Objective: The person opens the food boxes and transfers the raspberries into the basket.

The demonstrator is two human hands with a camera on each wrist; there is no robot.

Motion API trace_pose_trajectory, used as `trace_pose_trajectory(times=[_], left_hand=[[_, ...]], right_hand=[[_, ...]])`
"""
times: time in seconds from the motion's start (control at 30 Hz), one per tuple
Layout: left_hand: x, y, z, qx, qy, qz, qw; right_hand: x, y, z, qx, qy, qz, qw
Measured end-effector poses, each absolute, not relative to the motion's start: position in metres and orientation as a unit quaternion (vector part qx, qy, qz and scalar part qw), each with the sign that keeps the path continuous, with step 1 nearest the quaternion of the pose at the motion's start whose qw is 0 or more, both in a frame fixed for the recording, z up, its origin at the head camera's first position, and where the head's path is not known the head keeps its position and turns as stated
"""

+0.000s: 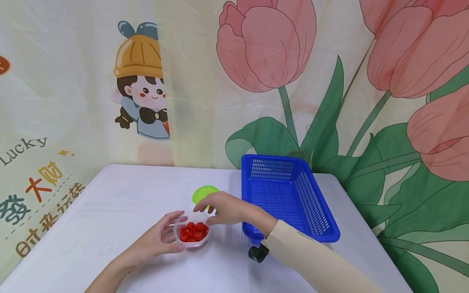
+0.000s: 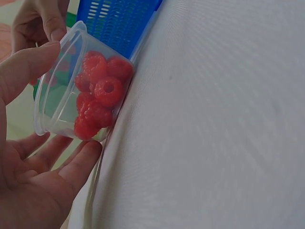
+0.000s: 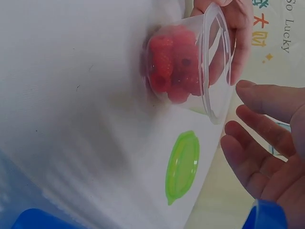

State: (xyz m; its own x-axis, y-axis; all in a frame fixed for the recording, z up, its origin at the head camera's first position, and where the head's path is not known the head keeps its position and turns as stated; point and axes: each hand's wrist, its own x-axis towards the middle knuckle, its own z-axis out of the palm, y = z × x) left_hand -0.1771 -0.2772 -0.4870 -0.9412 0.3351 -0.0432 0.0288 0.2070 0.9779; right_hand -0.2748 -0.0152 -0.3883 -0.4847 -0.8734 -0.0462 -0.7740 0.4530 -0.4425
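A clear plastic tub (image 1: 193, 245) stands on the table, with several red raspberries (image 2: 97, 95) lying in its lower part. My left hand (image 1: 161, 238) holds the tub from the left side, thumb at the near side by the rim and fingers round the far side. Over the tub's right rim hovers my right hand (image 1: 225, 207), its fingers loosely bent and nothing between them in the right wrist view. Just behind the tub a green lid (image 3: 182, 167) lies on the table, partly covered by the right hand in the head view.
To the right stands a blue perforated plastic basket (image 1: 271, 195), partly behind the right forearm. A white cloth (image 1: 121, 199) covers the table. Behind it hangs a curtain (image 1: 198, 81) printed with tulips and a cartoon figure.
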Motion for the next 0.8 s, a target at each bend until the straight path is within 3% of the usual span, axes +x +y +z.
trace_pose_trajectory(times=[0.8], left_hand=[[-0.180, -0.278, -0.488, 0.119, 0.773, 0.612, 0.117]], right_hand=[[-0.280, -0.034, -0.396, -0.503, 0.833, -0.138, 0.184]])
